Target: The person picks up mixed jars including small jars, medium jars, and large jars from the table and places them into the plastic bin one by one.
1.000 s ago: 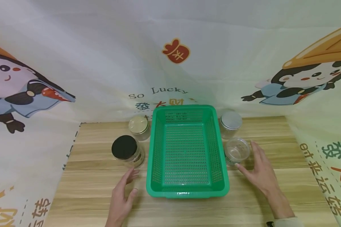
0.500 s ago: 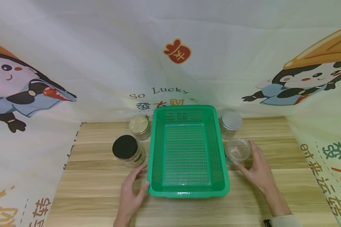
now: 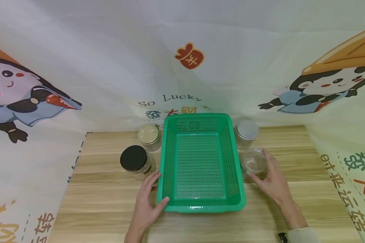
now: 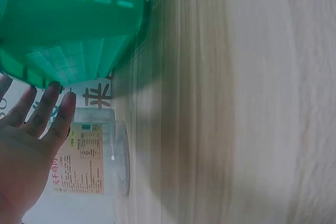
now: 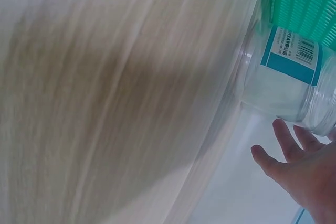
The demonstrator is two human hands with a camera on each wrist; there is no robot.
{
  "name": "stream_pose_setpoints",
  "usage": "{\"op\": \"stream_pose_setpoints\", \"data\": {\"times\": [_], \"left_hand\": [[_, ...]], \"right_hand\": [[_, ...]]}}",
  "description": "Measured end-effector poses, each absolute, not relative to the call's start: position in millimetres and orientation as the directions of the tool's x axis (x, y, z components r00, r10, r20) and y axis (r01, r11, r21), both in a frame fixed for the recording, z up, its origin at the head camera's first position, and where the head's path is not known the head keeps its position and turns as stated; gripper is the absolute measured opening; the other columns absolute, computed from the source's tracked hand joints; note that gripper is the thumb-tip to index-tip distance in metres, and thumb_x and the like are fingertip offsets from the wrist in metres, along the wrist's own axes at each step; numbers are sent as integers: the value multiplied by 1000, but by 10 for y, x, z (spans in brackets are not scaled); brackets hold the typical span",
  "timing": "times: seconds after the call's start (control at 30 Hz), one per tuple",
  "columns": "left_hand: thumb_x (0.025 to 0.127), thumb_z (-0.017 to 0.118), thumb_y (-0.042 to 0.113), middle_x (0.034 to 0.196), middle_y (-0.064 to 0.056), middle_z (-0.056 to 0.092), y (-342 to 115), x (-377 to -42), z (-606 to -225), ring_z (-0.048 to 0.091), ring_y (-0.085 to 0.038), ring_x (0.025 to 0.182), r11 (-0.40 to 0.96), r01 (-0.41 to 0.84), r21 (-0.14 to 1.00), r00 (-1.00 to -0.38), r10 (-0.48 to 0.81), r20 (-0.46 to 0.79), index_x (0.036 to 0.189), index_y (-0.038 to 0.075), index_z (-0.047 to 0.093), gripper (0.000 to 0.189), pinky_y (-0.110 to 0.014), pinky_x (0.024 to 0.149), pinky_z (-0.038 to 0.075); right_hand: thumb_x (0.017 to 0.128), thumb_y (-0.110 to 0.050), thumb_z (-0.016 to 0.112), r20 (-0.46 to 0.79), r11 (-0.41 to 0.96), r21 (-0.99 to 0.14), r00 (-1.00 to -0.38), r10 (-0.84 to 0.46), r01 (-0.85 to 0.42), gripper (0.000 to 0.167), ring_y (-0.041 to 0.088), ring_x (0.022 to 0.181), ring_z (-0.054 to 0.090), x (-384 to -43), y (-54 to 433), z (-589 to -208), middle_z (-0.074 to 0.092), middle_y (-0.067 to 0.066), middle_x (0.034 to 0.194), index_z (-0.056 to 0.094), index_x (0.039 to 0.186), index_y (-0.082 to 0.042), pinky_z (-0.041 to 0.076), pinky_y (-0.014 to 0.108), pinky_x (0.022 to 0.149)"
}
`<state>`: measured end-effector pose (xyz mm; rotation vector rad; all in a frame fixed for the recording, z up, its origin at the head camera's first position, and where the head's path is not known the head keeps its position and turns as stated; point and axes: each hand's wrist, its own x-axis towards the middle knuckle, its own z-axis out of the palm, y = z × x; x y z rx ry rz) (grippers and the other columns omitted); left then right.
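A green plastic basket [image 3: 199,165] with slotted walls stands in the middle, with nothing in it. My left hand [image 3: 146,206] is at its front left side, thumb over the rim and fingertips at the outer edge. Those fingers [image 4: 62,116] look fairly straight in the left wrist view. To the right of the basket is a clear jar [image 3: 253,162] without a lid, with a blue and white label [image 5: 292,53]. My right hand [image 3: 275,182] spreads thumb and fingers about its right side, the fingertips [image 5: 279,127] right by the jar wall.
Left of the basket stand a black-lidded jar [image 3: 134,158] and, behind it, a gold-lidded jar [image 3: 148,134]. A silver-lidded jar [image 3: 247,129] is behind the lidless one. Printed cloth [image 3: 237,67] walls in the wooden table [image 3: 94,192] at back and sides.
My left hand has moved right, from beside the black-lidded jar to the basket's left rim. My right hand has shifted slightly left, closer to the lidless jar.
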<state>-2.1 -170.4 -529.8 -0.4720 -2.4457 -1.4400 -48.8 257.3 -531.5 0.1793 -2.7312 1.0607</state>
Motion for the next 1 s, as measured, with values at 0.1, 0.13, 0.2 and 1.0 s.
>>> {"op": "stream_pose_setpoints", "data": {"times": [0.1,0.13,0.2,1.0], "left_hand": [[70,87,7,151,-17,41,-1679,-12,-5297,46,-27,132,474,378,796,-925,149,350,147,7,44,88,-34,94,49],[70,88,9,151,-17,40,-1672,-8,-5299,46,-27,132,480,369,796,-928,149,341,147,8,44,89,-33,95,49],[70,89,11,153,-16,38,-1657,-5,-5301,45,-27,133,486,353,800,-935,146,324,148,10,44,91,-30,97,47],[68,90,18,161,-7,27,-1606,12,-5382,33,-36,142,488,261,833,-965,114,236,152,19,39,98,-56,102,39]], "right_hand": [[80,-24,83,224,734,-657,-974,-29,-173,101,49,128,41,-489,2557,-5310,40,33,143,21,156,0,36,68,98],[80,-24,83,220,735,-657,-975,-24,-167,102,50,128,41,-490,2553,-5308,40,33,143,20,156,0,36,68,99],[79,-25,83,213,740,-656,-977,-8,-149,103,50,128,41,-493,2545,-5302,40,34,143,20,157,-1,36,68,98],[78,-15,84,252,732,-666,-967,45,-139,97,50,124,46,-506,2488,-5316,46,34,137,26,155,-1,38,67,96]]}}
